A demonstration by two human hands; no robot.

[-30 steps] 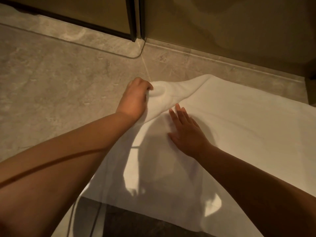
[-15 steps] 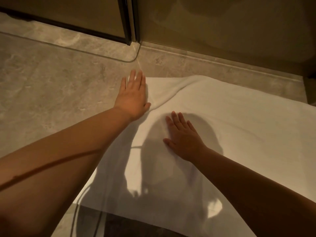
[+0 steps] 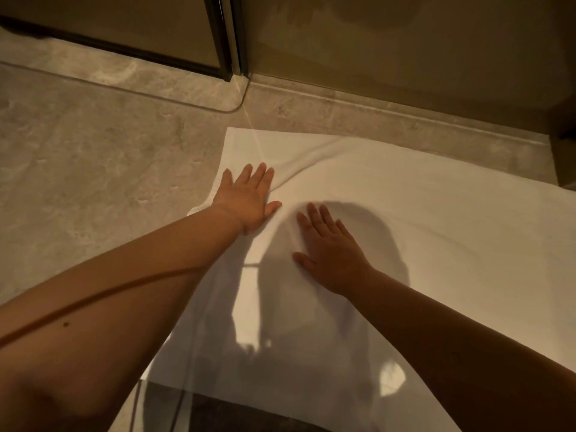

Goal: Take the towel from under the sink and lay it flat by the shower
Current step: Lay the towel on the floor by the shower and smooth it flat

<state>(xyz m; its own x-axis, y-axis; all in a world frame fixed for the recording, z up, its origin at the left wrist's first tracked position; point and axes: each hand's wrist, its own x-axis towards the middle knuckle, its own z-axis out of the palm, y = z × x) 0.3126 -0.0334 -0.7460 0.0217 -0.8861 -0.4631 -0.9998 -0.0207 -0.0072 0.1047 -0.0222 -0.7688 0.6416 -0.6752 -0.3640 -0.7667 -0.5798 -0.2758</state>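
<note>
White towel (image 3: 420,219) down by shower door (image 3: 223,42); your left hand (image 3: 246,202), right hand (image 3: 332,254) press it, fingers (image 3: 261,176) spread. Next, likely: smooth fold (image 3: 300,173) at left hand's 1 o'clock.

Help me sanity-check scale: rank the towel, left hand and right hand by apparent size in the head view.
1. towel, clearly largest.
2. left hand and right hand: look alike in size, so unranked.

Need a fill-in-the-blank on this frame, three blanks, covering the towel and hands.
1. The towel lies spread on the ____.
2. Its colour is ____.
3. The left hand and right hand rest open on it; a raised fold starts at the fingertips of the ____ one.
Missing words: floor; white; left.
</note>
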